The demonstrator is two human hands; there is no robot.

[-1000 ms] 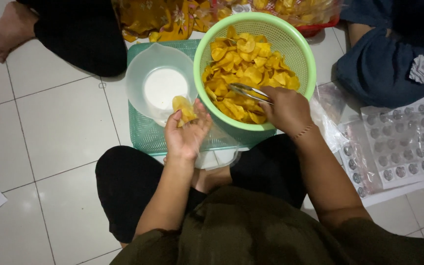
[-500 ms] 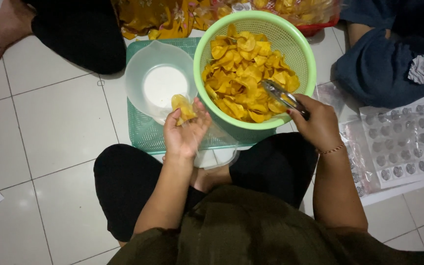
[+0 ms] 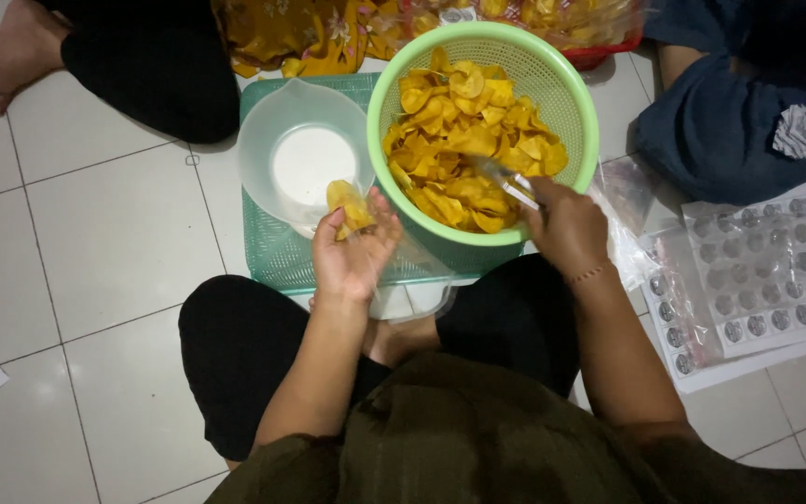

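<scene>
The left hand (image 3: 354,250) is raised palm-up, forearm rising from the lap, fingers curled around a few yellow chips (image 3: 347,203) and the mouth of a clear plastic bag (image 3: 410,280) that sags below the wrist. Just beyond its fingertips sits a translucent white bowl (image 3: 302,161) on a teal mesh tray (image 3: 277,252). The right hand (image 3: 566,229) is closed around metal tongs (image 3: 506,182), knuckles up, wrist bent over the near rim of the green colander (image 3: 571,98). The tong tips reach ahead of the grip into the heap of fried chips (image 3: 468,131); whether they pinch a chip cannot be told. Right of this forearm lie sheets of round stickers (image 3: 776,280) on the tiled floor (image 3: 95,233).
</scene>
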